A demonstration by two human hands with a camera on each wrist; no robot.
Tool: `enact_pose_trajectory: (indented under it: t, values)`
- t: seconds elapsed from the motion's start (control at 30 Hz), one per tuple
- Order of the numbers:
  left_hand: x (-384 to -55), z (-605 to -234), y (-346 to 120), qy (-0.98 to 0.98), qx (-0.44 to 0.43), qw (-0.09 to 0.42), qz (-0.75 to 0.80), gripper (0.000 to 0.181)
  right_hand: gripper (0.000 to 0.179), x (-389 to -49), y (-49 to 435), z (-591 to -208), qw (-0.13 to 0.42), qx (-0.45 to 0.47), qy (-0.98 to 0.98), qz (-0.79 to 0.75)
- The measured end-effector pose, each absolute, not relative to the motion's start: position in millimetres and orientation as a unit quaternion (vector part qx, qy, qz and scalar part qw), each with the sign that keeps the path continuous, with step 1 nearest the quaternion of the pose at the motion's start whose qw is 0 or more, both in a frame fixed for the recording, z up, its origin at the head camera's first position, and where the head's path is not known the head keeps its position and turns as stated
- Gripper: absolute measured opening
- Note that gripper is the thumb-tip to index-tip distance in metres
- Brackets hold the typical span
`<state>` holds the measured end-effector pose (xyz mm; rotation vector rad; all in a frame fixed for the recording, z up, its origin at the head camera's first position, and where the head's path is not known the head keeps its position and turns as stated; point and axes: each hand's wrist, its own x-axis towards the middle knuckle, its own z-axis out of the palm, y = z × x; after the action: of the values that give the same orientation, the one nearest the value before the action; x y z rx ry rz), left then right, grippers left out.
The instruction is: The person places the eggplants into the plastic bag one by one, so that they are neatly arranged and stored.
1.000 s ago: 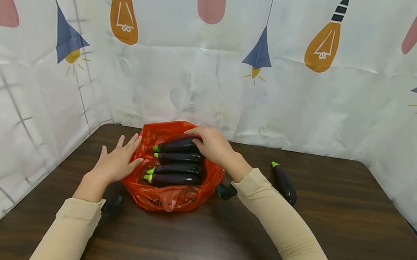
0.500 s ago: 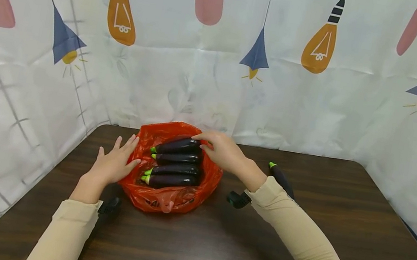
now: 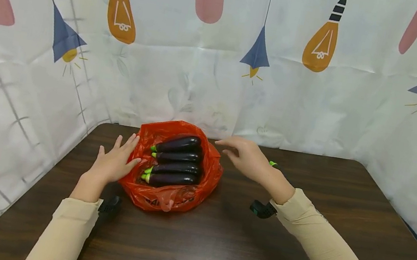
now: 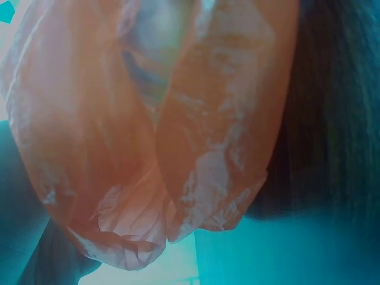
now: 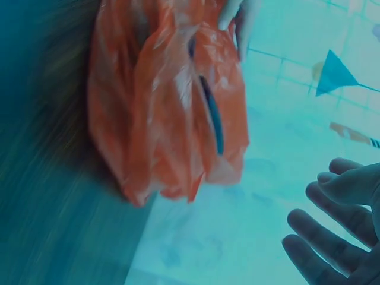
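Observation:
A red plastic bag (image 3: 211, 167) lies spread with its mouth facing up, and several dark purple eggplants (image 3: 177, 158) with green stems rest side by side inside it. My left hand (image 3: 113, 164) touches the bag's left rim, fingers spread. To the right of the bag, my right hand (image 3: 247, 156) is in the air holding nothing, its fingers loosely bent and apart, as the right wrist view also shows. One more eggplant (image 3: 274, 164) lies on the table, mostly hidden behind the right hand and forearm. Crumpled bag plastic (image 4: 219, 130) fills most of the left wrist view.
The dark wooden table (image 3: 189, 250) has rounded back corners. Close behind it hangs a white curtain (image 3: 215, 90) printed with lamps and bulbs, which also runs along the left and right sides. Black wrist cameras (image 3: 262, 209) hang under the wrists.
My right hand has drawn away from the topmost eggplant in the bag and moved right, out past the bag's rim. The left hand has stayed at the bag's left side.

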<state>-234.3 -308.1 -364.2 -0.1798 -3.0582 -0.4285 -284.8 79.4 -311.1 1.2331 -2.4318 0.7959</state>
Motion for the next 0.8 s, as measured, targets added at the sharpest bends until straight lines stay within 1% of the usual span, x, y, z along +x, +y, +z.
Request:
enact_pose_trajectory:
  t: [0.1, 0.3, 0.53, 0.8]
  values:
    - [-235, -364, -308, -0.989, -0.059, 0.025, -0.136, 0.079, 0.033, -283, 93, -314, 0.16, 0.426, -0.845, 0.282]
    - [-234, -366, -308, -0.989, -0.058, 0.023, -0.137, 0.08, 0.033, -278, 117, -319, 0.151, 0.403, -0.855, 0.29]
    - [-232, -365, -308, -0.989, -0.054, 0.023, -0.138, 0.08, 0.035, -277, 140, -322, 0.16, 0.381, -0.864, 0.287]
    - [-233, -364, -306, -0.989, -0.052, 0.027, -0.138, 0.079, 0.036, -276, 163, -325, 0.157, 0.352, -0.876, 0.289]
